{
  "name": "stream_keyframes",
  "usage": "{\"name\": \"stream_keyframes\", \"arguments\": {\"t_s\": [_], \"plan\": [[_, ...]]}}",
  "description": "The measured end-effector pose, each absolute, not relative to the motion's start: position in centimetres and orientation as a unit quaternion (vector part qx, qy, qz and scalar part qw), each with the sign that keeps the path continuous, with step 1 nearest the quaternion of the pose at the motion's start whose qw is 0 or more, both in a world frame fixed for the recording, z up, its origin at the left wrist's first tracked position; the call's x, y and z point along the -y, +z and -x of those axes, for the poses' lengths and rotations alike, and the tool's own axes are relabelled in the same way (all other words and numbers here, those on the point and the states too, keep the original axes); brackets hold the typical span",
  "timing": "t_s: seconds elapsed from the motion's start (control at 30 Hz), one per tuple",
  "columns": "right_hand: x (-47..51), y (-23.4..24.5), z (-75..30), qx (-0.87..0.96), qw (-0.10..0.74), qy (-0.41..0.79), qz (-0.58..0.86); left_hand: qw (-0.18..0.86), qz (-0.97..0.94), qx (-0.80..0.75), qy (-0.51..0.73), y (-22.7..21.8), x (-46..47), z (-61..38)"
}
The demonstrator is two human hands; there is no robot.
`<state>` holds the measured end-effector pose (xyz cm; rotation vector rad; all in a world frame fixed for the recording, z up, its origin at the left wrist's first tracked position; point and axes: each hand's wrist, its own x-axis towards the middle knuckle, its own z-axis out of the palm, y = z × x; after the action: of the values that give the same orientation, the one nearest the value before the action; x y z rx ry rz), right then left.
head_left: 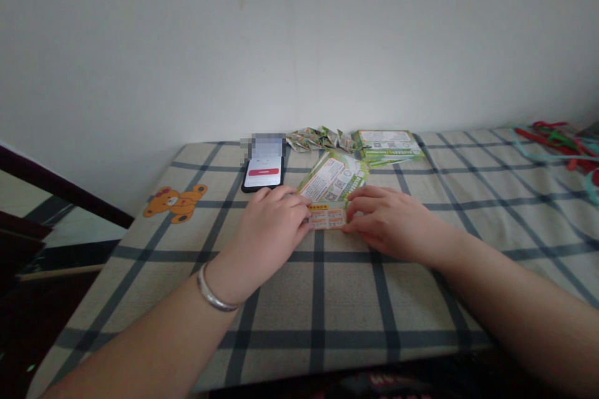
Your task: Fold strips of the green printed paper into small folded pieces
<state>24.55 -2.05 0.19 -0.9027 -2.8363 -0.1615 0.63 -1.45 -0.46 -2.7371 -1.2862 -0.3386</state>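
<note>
A green and white printed paper flyer (333, 184) lies on the checked tablecloth (327, 299) in front of me, with its near edge folded up to show an orange strip. My left hand (269, 227), a silver bangle on its wrist, has its fingers curled and pressing the flyer's left side. My right hand (381, 219) mirrors it on the right, fingertips pinching the folded edge. Both hands rest on the cloth.
A black phone (263, 169) with a lit screen lies behind my left hand. Several folded flyers (318, 138) and a flat stack of flyers (387, 144) sit by the wall. Red and green ribbons (564, 140) lie far right. A bear print (176, 201) marks the cloth.
</note>
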Motion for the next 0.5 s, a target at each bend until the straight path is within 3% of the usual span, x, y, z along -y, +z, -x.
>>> {"name": "stream_keyframes", "arguments": {"t_s": [0.5], "plan": [[2.09,0.24,-25.27,0.929,0.1,0.067,0.349,-0.008,0.9,0.416,-0.126,-0.97,0.46,0.22]]}}
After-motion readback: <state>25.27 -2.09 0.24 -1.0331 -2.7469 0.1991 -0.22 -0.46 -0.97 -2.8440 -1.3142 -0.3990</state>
